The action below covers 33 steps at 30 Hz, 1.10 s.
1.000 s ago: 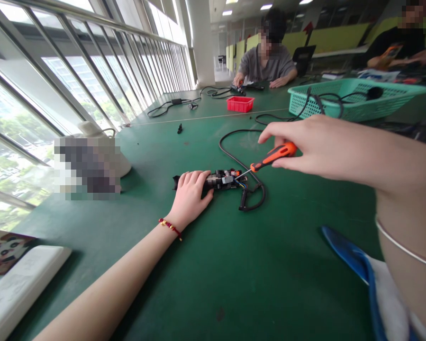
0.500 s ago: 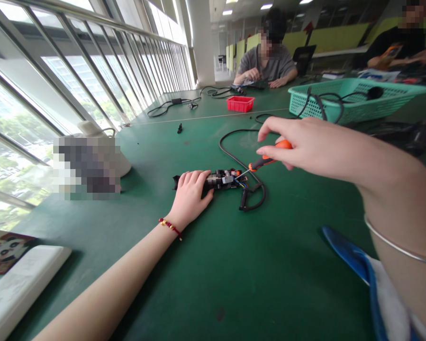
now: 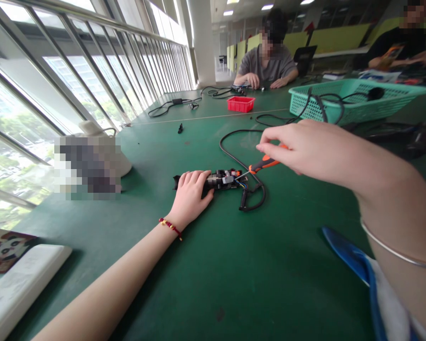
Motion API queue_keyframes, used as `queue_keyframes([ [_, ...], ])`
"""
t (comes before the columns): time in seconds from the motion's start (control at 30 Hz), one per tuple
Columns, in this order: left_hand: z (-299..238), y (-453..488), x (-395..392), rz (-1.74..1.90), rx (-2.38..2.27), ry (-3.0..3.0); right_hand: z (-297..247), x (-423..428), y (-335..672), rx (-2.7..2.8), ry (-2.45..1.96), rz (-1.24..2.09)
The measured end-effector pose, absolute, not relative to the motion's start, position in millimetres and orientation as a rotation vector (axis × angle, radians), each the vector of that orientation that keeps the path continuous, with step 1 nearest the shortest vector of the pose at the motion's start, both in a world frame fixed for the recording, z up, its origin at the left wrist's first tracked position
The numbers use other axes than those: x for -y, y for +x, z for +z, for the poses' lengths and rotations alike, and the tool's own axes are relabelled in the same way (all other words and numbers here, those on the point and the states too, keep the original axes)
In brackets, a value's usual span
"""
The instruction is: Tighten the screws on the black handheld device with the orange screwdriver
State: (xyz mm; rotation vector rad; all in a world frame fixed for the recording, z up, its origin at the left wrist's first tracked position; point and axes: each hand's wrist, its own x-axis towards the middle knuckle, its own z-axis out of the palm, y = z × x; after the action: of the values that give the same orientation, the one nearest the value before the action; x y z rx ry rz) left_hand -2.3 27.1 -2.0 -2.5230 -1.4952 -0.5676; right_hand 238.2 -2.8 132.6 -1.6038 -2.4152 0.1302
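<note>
My left hand (image 3: pixel 191 196) is wrapped over the black barrel of an opened corded device (image 3: pixel 229 179) lying on the green table. Its right end exposes a grey part, some orange and thin coloured wires. My right hand (image 3: pixel 291 147) grips the handle of an orange and black screwdriver (image 3: pixel 264 164), slanting down to the left. The screwdriver's tip reaches into the wired end; exactly what it touches is too small to tell. From that end a black cord (image 3: pixel 263 199) loops round and runs back across the table.
A red tray (image 3: pixel 240 104) and a green basket (image 3: pixel 326 111) holding cables stand farther back. At left are a pale, partly blurred container (image 3: pixel 122 158) and a white block (image 3: pixel 31 279). A small black part (image 3: pixel 180 128) lies beyond the device. Two people sit across the table.
My right hand has turned on the screwdriver handle, its fingers curling further around and covering more of it. The left hand and the device stay put. The seated person's hand has lowered to the table.
</note>
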Motion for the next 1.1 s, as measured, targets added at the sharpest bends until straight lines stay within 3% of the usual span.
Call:
queue_keyframes([
  [0.13, -1.9, -2.3, -27.3, -0.557, 1.501, -2.515, 133.7, 1.7, 240.3, 2.360, -1.613, -0.070],
  [1.1, -4.7, -4.3, -29.1, -0.587, 1.481, -2.518, 131.0, 6.3, 237.0, 2.367, -1.651, -0.116],
])
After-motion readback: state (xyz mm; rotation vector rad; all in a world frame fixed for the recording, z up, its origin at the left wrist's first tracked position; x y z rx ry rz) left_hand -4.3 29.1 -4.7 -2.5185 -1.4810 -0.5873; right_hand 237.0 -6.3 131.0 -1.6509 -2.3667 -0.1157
